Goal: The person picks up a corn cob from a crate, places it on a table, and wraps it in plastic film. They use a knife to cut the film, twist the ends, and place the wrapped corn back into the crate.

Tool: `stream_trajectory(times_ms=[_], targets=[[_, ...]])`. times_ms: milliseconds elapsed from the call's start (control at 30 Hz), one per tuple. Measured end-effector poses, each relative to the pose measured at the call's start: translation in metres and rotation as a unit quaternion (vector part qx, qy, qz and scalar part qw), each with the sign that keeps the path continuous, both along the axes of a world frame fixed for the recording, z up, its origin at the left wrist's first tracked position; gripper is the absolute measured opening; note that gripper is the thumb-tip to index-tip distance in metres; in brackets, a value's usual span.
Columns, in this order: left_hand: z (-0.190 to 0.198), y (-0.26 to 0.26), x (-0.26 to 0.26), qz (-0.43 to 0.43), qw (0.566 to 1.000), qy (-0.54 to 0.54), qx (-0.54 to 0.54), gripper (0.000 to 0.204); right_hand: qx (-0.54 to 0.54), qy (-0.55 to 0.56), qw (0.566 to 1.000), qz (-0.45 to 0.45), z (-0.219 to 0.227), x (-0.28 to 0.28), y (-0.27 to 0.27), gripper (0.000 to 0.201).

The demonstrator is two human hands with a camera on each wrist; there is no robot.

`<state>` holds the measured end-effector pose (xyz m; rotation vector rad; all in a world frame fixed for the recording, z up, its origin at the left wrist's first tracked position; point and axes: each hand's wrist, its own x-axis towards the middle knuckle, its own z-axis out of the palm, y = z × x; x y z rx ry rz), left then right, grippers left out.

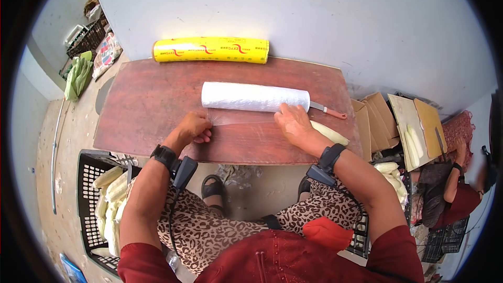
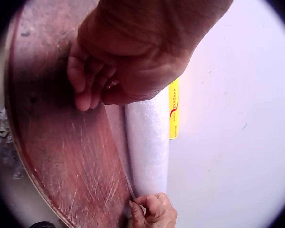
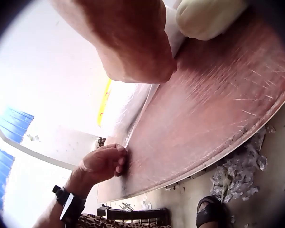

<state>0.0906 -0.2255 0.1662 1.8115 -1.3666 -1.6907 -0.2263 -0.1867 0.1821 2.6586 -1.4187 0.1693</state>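
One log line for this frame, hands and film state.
left hand: pinches film | right hand: holds film near roll | film: stretched over board

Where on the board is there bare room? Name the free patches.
The board is bare left of the film roll, and between the film roll and the yellow box. It is crowded at the right, around the right hand, knife and corn.
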Motion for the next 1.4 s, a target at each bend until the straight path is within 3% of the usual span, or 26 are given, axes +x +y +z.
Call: stream_trajectory(times_ms=[67,467,700,967,1067,1167,1267,1400], targets=[[-0.003,-0.002,0.001,-0.001,1.000,-0.002,0.002,0.007,-0.052,-0.018,0.998,0.020,0.002,-0.004,0.005,0.013],[-0.005,-0.004,-0.005,-0.031,0.992,-0.108,-0.050,0.010,-0.052,0.101,0.991,0.077,-0.012,-0.018,0.021,0.003],[0.003,0.003,-0.014,-0.055,0.971,-0.199,-0.122,0.015,-0.030,0.087,0.993,0.080,-0.011,-0.022,0.029,0.006],[0.004,0.004,-0.014,-0.066,0.962,-0.231,-0.129,0.015,-0.014,0.068,0.994,0.086,-0.009,-0.023,0.037,0.004],[0.002,0.004,-0.014,-0.068,0.960,-0.240,-0.131,0.015,0.079,0.082,0.988,0.107,0.002,-0.018,0.039,0.003],[-0.002,0.002,-0.014,-0.072,0.957,-0.250,-0.129,0.014,0.026,0.056,0.992,0.112,0.007,-0.009,0.041,0.011],[-0.006,0.001,-0.014,-0.079,0.952,-0.260,-0.140,0.015,-0.024,-0.045,0.993,0.109,0.005,-0.004,0.035,0.028],[-0.002,0.003,-0.011,-0.075,0.955,-0.259,-0.125,0.018,0.031,-0.033,0.996,0.083,-0.008,-0.006,0.034,0.052]])
